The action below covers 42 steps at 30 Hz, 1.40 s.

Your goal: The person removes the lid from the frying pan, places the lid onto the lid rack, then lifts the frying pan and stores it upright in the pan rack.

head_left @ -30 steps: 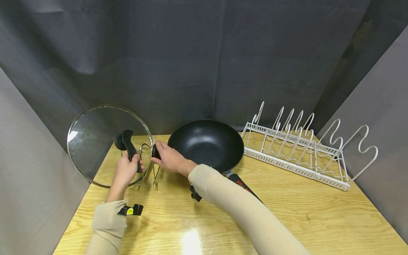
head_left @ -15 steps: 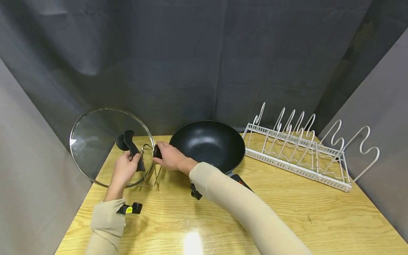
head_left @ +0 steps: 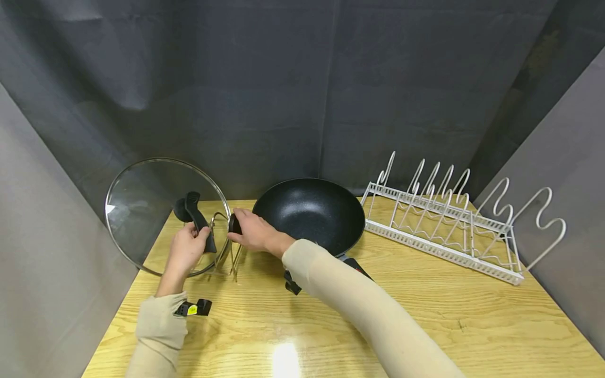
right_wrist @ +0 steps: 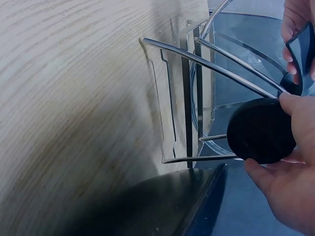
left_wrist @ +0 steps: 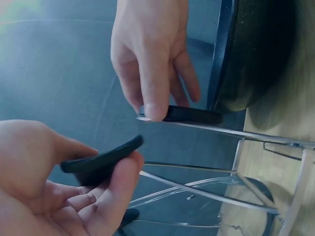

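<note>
A round glass lid [head_left: 142,210] stands on edge at the table's left. My left hand [head_left: 189,247] grips its black handle [head_left: 197,220]; the left wrist view shows the fingers curled round that handle [left_wrist: 103,157]. Just right of the lid is a metal wire stand [head_left: 226,252] topped by a round black knob [head_left: 233,224]. My right hand [head_left: 252,233] pinches this knob [right_wrist: 261,130] between thumb and fingers. The lid's lower rim sits against the stand's wires [right_wrist: 197,93].
A black wok [head_left: 309,210] sits just right of the stand, its handle under my right forearm. A white wire dish rack [head_left: 449,226] stands at the back right. Dark cloth walls close in the wooden table [head_left: 425,315] on three sides.
Both hands keep the same holds on handle and knob. Lid and stand stay almost where they were; the whole view has drifted slightly.
</note>
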Each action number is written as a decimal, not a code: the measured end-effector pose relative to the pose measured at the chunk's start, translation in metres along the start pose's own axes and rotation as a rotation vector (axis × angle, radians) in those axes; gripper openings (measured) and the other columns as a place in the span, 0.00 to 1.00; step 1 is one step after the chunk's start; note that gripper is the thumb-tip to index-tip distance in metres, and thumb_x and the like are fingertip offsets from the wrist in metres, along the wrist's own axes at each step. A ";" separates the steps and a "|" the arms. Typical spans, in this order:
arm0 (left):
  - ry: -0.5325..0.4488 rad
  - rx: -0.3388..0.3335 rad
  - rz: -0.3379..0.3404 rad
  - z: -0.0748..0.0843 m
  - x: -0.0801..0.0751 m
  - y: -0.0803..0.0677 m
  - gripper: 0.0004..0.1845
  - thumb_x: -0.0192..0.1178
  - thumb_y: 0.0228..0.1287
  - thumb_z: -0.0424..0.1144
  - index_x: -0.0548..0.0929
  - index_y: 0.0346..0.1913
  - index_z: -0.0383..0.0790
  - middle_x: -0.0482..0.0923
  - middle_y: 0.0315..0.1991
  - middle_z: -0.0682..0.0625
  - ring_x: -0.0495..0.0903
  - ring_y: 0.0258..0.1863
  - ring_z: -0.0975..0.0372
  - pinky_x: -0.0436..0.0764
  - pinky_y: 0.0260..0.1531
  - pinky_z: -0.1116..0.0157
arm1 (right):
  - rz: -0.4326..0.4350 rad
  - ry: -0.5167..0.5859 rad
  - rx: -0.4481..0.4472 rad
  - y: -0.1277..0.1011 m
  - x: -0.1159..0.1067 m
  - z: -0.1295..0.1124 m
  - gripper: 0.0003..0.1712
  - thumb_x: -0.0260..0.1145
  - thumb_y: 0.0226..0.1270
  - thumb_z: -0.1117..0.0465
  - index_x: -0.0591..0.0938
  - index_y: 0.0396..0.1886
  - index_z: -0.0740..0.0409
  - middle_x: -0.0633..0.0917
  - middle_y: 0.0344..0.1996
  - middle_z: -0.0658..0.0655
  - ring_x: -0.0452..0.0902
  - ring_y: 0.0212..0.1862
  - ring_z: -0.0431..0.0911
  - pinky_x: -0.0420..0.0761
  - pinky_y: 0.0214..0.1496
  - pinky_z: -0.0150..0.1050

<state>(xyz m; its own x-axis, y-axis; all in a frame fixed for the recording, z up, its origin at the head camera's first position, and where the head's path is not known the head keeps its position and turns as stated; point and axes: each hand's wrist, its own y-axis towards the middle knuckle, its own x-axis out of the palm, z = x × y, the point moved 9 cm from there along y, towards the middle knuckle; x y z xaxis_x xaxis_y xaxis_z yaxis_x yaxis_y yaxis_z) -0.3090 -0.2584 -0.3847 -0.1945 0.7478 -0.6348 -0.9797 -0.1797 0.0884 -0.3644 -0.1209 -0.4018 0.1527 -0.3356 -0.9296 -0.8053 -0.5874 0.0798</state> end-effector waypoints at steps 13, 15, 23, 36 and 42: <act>0.301 0.048 0.039 0.030 -0.044 -0.003 0.28 0.40 0.73 0.55 0.74 0.54 0.32 0.78 0.45 0.36 0.78 0.35 0.45 0.76 0.27 0.54 | -0.083 -0.086 0.023 -0.021 -0.046 0.011 0.36 0.51 0.73 0.44 0.59 0.72 0.58 0.64 0.67 0.60 0.62 0.67 0.50 0.65 0.66 0.43; 0.313 0.060 0.051 0.038 -0.050 -0.004 0.29 0.39 0.72 0.56 0.74 0.54 0.32 0.77 0.47 0.36 0.77 0.39 0.44 0.76 0.27 0.52 | -0.098 -0.089 0.027 -0.027 -0.054 0.013 0.35 0.50 0.73 0.43 0.60 0.71 0.58 0.65 0.66 0.60 0.62 0.66 0.50 0.65 0.65 0.43; 0.336 0.209 0.009 0.086 -0.043 -0.010 0.30 0.39 0.72 0.55 0.72 0.58 0.31 0.72 0.51 0.34 0.74 0.44 0.43 0.75 0.34 0.47 | -0.133 -0.002 0.006 -0.065 -0.079 0.032 0.31 0.52 0.73 0.45 0.67 0.67 0.60 0.72 0.60 0.59 0.69 0.60 0.49 0.71 0.60 0.42; 0.312 0.376 -0.158 0.126 0.025 -0.026 0.26 0.46 0.72 0.45 0.67 0.61 0.26 0.74 0.51 0.34 0.77 0.45 0.46 0.76 0.44 0.49 | -0.121 0.064 -0.052 -0.133 -0.114 0.069 0.25 0.56 0.71 0.52 0.73 0.59 0.65 0.80 0.48 0.60 0.76 0.50 0.50 0.76 0.53 0.44; 0.293 0.335 -0.248 0.110 0.071 -0.037 0.32 0.46 0.72 0.48 0.60 0.67 0.25 0.65 0.60 0.32 0.69 0.57 0.44 0.71 0.55 0.48 | -0.146 0.100 -0.016 -0.168 -0.110 0.096 0.24 0.57 0.71 0.52 0.75 0.57 0.66 0.81 0.42 0.55 0.78 0.43 0.45 0.78 0.47 0.42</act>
<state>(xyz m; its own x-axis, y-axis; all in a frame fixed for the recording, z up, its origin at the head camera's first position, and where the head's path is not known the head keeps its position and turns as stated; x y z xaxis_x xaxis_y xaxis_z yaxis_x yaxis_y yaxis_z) -0.2914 -0.1283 -0.3486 0.0204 0.5226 -0.8524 -0.9657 0.2312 0.1186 -0.3010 0.0855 -0.3475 0.3247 -0.3167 -0.8912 -0.7611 -0.6469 -0.0474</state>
